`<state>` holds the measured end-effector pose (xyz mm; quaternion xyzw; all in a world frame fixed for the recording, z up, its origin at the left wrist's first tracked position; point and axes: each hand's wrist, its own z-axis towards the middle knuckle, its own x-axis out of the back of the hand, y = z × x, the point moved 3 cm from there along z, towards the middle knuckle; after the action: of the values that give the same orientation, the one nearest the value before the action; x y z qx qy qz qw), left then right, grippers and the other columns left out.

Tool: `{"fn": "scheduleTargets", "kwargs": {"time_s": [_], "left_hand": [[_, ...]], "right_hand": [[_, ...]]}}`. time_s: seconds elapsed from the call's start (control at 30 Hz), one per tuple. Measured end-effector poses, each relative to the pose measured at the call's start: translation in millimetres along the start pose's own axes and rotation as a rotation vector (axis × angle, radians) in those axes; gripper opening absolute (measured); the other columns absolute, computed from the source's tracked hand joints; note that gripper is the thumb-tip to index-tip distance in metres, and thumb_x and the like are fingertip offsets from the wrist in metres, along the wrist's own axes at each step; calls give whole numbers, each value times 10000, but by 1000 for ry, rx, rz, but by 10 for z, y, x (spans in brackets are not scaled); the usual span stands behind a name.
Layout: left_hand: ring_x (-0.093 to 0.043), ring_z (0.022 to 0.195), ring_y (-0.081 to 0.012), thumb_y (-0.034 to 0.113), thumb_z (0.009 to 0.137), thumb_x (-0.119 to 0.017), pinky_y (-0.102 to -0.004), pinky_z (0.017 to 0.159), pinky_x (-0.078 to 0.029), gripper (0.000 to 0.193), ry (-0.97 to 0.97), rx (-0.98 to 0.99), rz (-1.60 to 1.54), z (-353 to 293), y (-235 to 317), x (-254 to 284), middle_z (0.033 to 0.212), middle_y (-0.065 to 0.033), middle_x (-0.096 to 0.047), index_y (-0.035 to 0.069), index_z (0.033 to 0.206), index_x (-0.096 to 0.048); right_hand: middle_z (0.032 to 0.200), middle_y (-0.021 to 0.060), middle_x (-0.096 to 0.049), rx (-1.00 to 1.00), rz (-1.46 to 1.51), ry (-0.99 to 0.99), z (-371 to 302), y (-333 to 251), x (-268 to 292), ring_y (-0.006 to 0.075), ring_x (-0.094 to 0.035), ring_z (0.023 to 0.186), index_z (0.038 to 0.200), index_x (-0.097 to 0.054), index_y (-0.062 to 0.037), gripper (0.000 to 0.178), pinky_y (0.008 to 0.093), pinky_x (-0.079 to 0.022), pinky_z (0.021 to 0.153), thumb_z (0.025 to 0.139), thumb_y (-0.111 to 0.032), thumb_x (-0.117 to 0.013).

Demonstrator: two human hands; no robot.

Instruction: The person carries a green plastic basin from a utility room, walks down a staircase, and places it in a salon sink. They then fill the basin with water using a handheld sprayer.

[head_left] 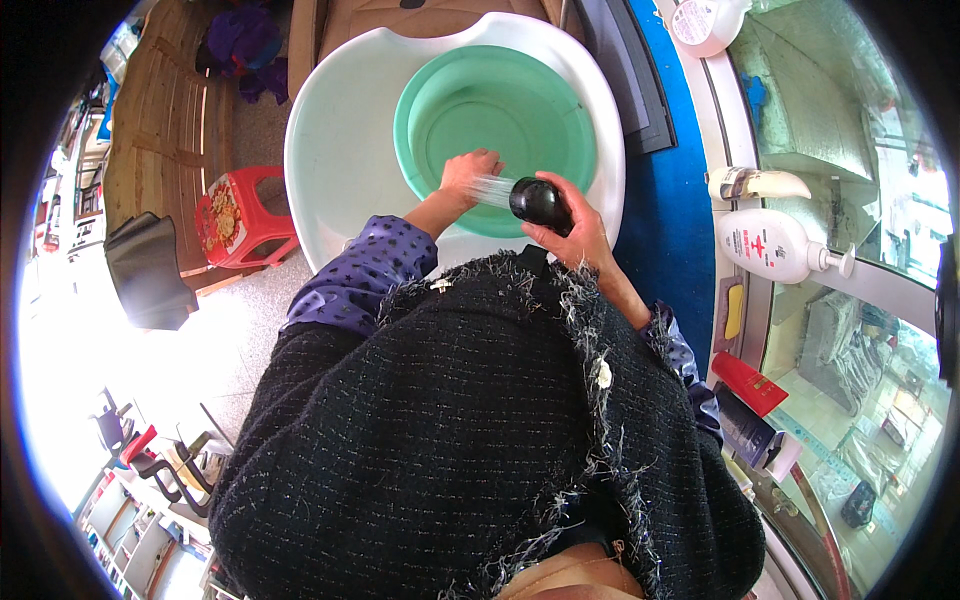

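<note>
My right hand [578, 232] is wrapped round a black shower head [538, 203], which sprays thin jets of water [492, 190] to the left. The jets strike my left hand [468, 172] near the wrist. That hand holds nothing I can see, its fingers loosely extended over a green plastic basin [418, 85]. The basin rests inside a larger white tub [335, 130], toward its right side. Water partly blurs the back of my left hand.
To the left stand a red plastic stool [240, 218] and a wooden slatted bench [165, 130]. On the window ledge at right are a white pump bottle [765, 245], a red tube [748, 383] and a yellow soap bar [734, 311]. A brown padded seat [400, 18] lies beyond the tub.
</note>
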<state>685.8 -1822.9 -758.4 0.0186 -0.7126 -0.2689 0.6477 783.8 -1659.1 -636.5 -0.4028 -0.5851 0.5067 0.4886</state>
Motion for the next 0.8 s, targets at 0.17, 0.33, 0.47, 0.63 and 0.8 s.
{"fn": "scheduleTargets", "kwargs": {"time_s": [0.17, 0.33, 0.47, 0.63, 0.8], "left_hand": [[-592, 728, -331, 345, 841, -487, -440, 612, -484, 266, 11, -17, 21, -5, 6, -10, 787, -109, -585, 95, 786, -558], [-596, 726, -326, 333, 836, -499, -436, 609, -488, 253, 15, -19, 22, -9, 6, -18, 778, -108, -585, 94, 785, -562], [-600, 735, -318, 322, 829, -511, -434, 619, -490, 240, 2, -25, 63, -21, 24, -3, 772, -99, -587, 93, 784, -568], [-603, 715, -275, 312, 823, -525, -393, 604, -485, 239, 86, -222, 252, -48, 66, -1, 730, -101, -587, 86, 770, -577], [-603, 739, -258, 340, 871, -490, -381, 679, -473, 296, -204, 336, -439, 100, -157, -159, 736, -107, -600, 71, 786, -580]], "right_hand": [[1032, 101, -573, 11, -28, -19, 0, -21, -3, 126, -539, 922, 1207, -446, -53, 588, 282, -446, 821, 689, -97, -723], [1036, 100, -573, -10, -34, -42, -20, -43, -8, 131, -538, 931, 1207, -448, -55, 589, 283, -441, 828, 689, -109, -725], [1028, 103, -571, -9, -49, -45, -14, -79, -28, 132, -541, 921, 1208, -448, -61, 590, 285, -444, 820, 691, -116, -726], [1012, 112, -575, 52, -94, -35, -35, -82, -47, 145, -553, 904, 1209, -450, -69, 593, 293, -451, 804, 691, -138, -730], [996, 126, -586, 37, -47, 137, 84, 99, 67, 184, -578, 893, 1197, -445, -45, 570, 308, -456, 801, 707, -152, -717]]}}
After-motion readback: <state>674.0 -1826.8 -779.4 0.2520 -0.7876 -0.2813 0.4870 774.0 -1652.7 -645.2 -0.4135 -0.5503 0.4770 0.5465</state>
